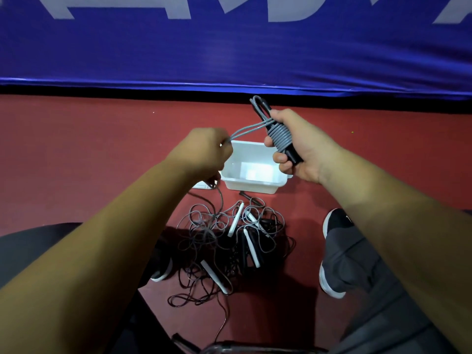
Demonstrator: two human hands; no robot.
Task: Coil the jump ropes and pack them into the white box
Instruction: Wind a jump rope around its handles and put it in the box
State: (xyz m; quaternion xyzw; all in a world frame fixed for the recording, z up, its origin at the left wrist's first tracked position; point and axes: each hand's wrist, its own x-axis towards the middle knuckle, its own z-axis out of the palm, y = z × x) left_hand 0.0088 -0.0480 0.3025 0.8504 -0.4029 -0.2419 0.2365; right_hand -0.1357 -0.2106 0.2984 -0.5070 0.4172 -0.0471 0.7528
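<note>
My right hand [301,146] grips a pair of black handles with grey rope wound round them, the coiled jump rope [281,137]. Two strands of that grey rope run left to my left hand [204,149], which pinches them in curled fingers. Both hands hover above the white box [249,183], which stands open on the red floor with nothing visible inside. Below the box lies a tangled pile of jump ropes [229,241], grey and dark cords mixed with white and black handles.
A blue padded wall [229,54] rises behind the box. My shoes [334,226] and dark trouser legs flank the pile. A small white object [201,185] peeks out left of the box. A dark curved edge [255,350] lies at the bottom.
</note>
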